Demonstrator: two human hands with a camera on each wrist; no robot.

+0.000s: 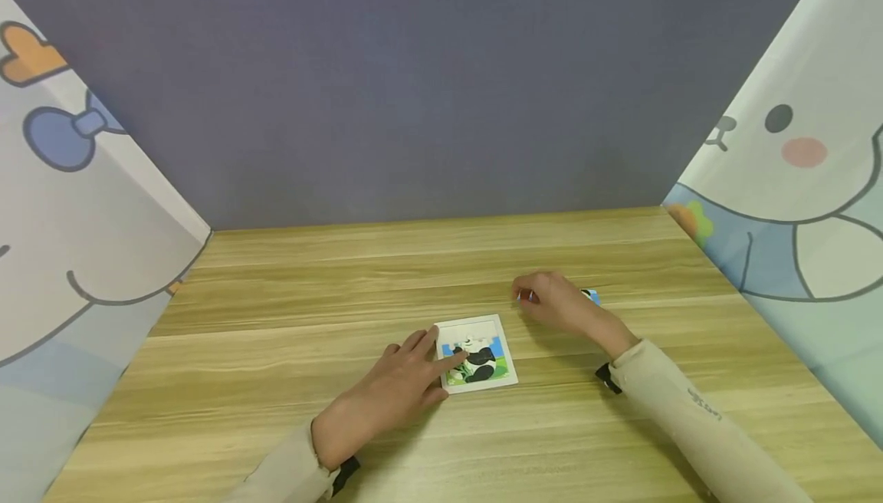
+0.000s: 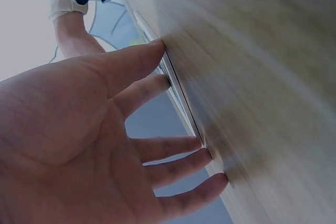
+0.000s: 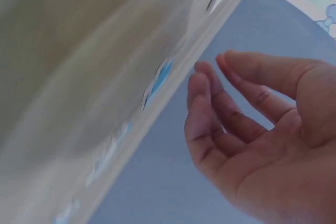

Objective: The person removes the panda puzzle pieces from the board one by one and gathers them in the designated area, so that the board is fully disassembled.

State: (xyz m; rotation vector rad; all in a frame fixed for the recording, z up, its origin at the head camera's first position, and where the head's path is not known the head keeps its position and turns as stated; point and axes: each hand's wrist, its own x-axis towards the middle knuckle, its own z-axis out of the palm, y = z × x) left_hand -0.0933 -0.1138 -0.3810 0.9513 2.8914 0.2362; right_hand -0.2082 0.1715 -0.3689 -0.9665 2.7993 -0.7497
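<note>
A square puzzle with a white frame (image 1: 508, 349) lies on the table, its lower part showing a panda (image 1: 485, 369) among green and blue, its upper part pale. My left hand (image 1: 407, 376) rests at its left side, the index finger reaching over the picture and the thumb at the lower left corner. In the left wrist view the fingertips (image 2: 202, 153) meet the frame's edge and the table. To the right, my right hand (image 1: 555, 300) hovers with bent fingers, nothing visible between thumb and fingertips. Below it lie loose puzzle pieces, including a blue one (image 3: 158, 83).
Another blue, black and white piece (image 1: 592, 297) shows behind the right wrist. More pieces (image 3: 109, 153) lie in a row in the right wrist view. A grey wall (image 1: 428, 104) backs the wooden table (image 1: 310, 281), with cartoon-printed panels (image 1: 793, 196) on both sides.
</note>
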